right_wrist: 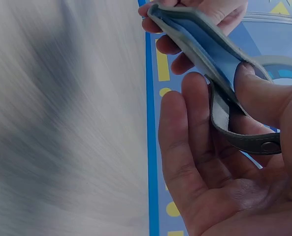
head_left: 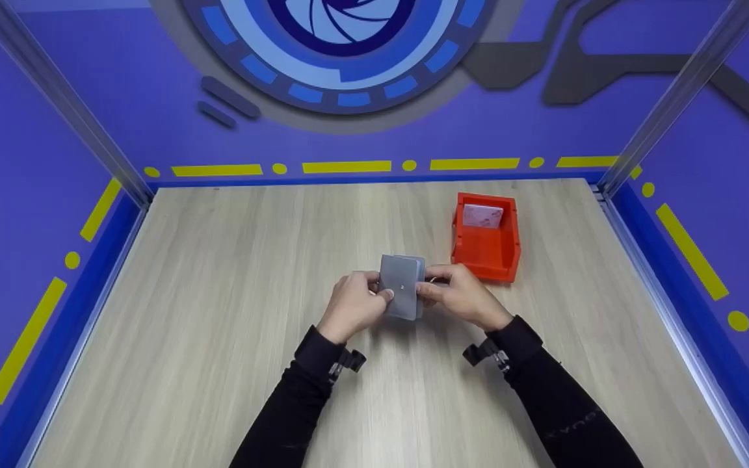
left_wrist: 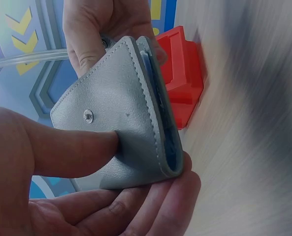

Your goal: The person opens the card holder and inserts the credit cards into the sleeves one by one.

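A grey stitched leather card wallet (head_left: 402,286) is held between both hands above the table, folded over with a narrow gap along its opening. My left hand (head_left: 355,302) grips its left side, thumb on the front face and fingers beneath. In the left wrist view a metal snap stud (left_wrist: 88,116) shows on that face. My right hand (head_left: 472,296) pinches the right edge, the thumb at the opening and fingers behind. A strap with a snap (right_wrist: 244,142) hangs bent over the right palm. Clear bluish sleeves (right_wrist: 205,42) show inside the wallet; their contents cannot be made out.
A red plastic bin (head_left: 488,247) stands on the wooden table (head_left: 251,273), just beyond my right hand. A pinkish patterned card (head_left: 482,216) leans inside against its far end. Blue printed panels (head_left: 374,143) close off the back and sides.
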`<action>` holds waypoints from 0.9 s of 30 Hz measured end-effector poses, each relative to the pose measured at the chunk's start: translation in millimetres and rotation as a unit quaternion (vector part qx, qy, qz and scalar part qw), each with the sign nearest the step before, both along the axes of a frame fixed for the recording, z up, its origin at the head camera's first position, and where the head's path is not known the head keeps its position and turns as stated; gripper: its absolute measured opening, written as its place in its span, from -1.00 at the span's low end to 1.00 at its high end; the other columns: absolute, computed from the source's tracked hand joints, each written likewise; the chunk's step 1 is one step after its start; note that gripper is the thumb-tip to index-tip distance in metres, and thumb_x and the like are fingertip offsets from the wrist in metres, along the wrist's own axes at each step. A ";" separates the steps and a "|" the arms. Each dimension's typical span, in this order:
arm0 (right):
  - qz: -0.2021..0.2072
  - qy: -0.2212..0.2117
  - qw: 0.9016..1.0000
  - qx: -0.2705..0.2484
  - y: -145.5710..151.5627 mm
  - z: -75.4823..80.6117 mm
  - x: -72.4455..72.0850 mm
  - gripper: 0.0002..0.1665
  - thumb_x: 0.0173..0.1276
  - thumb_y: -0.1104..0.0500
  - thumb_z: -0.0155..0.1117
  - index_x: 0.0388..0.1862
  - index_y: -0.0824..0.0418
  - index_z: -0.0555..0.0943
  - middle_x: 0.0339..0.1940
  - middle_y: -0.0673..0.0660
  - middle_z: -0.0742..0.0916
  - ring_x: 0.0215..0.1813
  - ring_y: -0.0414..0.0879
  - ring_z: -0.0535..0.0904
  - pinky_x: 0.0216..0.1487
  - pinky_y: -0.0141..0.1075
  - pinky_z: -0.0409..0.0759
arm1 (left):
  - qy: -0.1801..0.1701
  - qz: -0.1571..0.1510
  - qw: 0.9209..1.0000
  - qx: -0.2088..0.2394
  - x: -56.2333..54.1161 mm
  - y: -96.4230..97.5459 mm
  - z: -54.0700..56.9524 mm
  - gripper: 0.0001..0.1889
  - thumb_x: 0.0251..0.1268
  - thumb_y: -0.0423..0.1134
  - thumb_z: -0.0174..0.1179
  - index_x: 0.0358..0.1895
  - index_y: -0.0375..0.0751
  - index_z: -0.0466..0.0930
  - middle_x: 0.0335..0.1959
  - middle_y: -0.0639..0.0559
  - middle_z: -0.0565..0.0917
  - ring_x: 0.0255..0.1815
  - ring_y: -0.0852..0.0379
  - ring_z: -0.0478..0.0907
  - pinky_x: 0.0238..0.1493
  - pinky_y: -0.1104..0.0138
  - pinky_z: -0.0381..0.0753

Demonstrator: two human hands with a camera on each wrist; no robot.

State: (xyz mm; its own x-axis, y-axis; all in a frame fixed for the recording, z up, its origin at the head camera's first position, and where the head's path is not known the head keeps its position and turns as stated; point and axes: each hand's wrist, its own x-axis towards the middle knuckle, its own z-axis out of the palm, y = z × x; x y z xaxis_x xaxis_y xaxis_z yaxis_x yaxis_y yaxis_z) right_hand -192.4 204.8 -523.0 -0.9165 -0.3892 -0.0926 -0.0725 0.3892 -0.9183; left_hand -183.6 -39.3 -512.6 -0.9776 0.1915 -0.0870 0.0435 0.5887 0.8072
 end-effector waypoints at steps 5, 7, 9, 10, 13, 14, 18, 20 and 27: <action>-0.005 -0.009 1.000 0.001 0.1 -0.6 -1.1 -0.62 0.59 0.08 0.46 0.31 0.08 0.80 0.27 0.21 0.84 0.14 0.09 0.74 0.13 0.11 0.82 | -0.006 -0.001 1.000 -0.001 0.3 -0.5 -0.1 -0.85 0.41 -0.23 0.37 -0.07 -0.13 0.84 -0.38 0.06 0.68 -0.32 0.09 0.56 -0.24 0.23 0.47; -0.011 -0.008 1.000 0.001 -1.4 -1.6 -1.5 -0.64 0.59 0.10 0.45 0.29 0.11 0.81 0.25 0.23 0.84 0.14 0.10 0.74 0.11 0.08 0.82 | -0.002 -0.003 1.000 -0.002 0.9 -0.6 -0.3 -0.89 0.40 -0.24 0.36 -0.13 -0.13 0.83 -0.41 0.08 0.64 -0.35 0.10 0.53 -0.26 0.24 0.45; -0.019 -0.007 1.000 0.000 -3.2 -3.2 -2.0 -0.66 0.59 0.14 0.43 0.27 0.15 0.81 0.24 0.24 0.84 0.14 0.10 0.74 0.09 0.03 0.83 | 0.004 -0.007 1.000 -0.005 1.3 -0.4 -0.4 -0.93 0.41 -0.24 0.36 -0.20 -0.12 0.80 -0.45 0.11 0.59 -0.38 0.11 0.50 -0.29 0.24 0.42; -0.025 -0.007 1.000 -0.002 -4.4 -3.9 -2.3 -0.66 0.58 0.17 0.42 0.26 0.17 0.81 0.23 0.25 0.84 0.15 0.10 0.74 0.09 0.02 0.83 | 0.006 -0.007 1.000 -0.005 1.5 -0.3 -0.5 -0.93 0.41 -0.24 0.36 -0.21 -0.12 0.79 -0.45 0.12 0.58 -0.39 0.12 0.49 -0.29 0.24 0.41; -0.037 -0.007 0.999 -0.008 -6.4 -6.0 -3.0 -0.66 0.56 0.24 0.38 0.25 0.22 0.80 0.22 0.27 0.85 0.15 0.08 0.75 0.07 -0.01 0.84 | 0.006 -0.009 1.000 -0.001 2.2 0.0 0.8 -0.93 0.40 -0.24 0.36 -0.20 -0.12 0.79 -0.45 0.11 0.60 -0.40 0.12 0.50 -0.31 0.25 0.42; -0.039 -0.007 0.999 -0.008 -7.2 -6.2 -3.2 -0.66 0.56 0.24 0.38 0.24 0.23 0.80 0.22 0.27 0.85 0.15 0.06 0.75 0.06 -0.03 0.84 | 0.006 -0.010 1.000 0.000 2.2 0.0 0.9 -0.93 0.40 -0.25 0.36 -0.21 -0.13 0.79 -0.45 0.10 0.61 -0.40 0.12 0.50 -0.31 0.25 0.42; -0.052 -0.006 0.999 -0.001 -10.2 -6.6 -3.5 -0.69 0.54 0.22 0.39 0.19 0.23 0.81 0.11 0.23 0.87 0.00 -0.02 0.74 -0.04 -0.17 0.80 | 0.003 -0.011 1.000 0.005 2.2 0.1 0.3 -0.89 0.40 -0.23 0.35 -0.14 -0.13 0.83 -0.44 0.11 0.64 -0.42 0.15 0.51 -0.33 0.26 0.43; -0.062 -0.003 0.998 0.006 -11.3 -6.4 -3.6 -0.73 0.53 0.21 0.41 0.13 0.22 0.83 0.02 0.18 0.86 -0.09 -0.05 0.70 -0.12 -0.24 0.74 | 0.004 -0.015 1.000 0.005 1.9 0.0 -0.2 -0.85 0.41 -0.22 0.34 -0.09 -0.12 0.84 -0.43 0.10 0.67 -0.43 0.16 0.52 -0.34 0.27 0.44; -0.074 0.008 0.997 0.006 -11.8 -4.5 -2.4 -0.82 0.50 0.21 0.42 -0.02 0.17 0.86 -0.16 0.05 0.81 -0.19 -0.09 0.64 -0.23 -0.32 0.64 | 0.022 -0.011 1.000 0.006 1.5 -4.5 1.1 -0.62 0.55 -0.15 0.25 0.27 -0.22 0.79 -0.09 -0.04 0.88 -0.14 0.05 0.78 -0.12 0.20 0.69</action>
State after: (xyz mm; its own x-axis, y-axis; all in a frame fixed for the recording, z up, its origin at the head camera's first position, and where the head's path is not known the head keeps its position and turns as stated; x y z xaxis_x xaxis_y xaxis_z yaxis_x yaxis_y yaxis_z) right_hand -194.7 193.0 -527.5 -0.9650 -0.2494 -0.0809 -0.0290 0.4082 -0.9124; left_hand -182.1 -43.9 -511.5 -0.9760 0.2138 -0.0420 0.0916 0.5774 0.8113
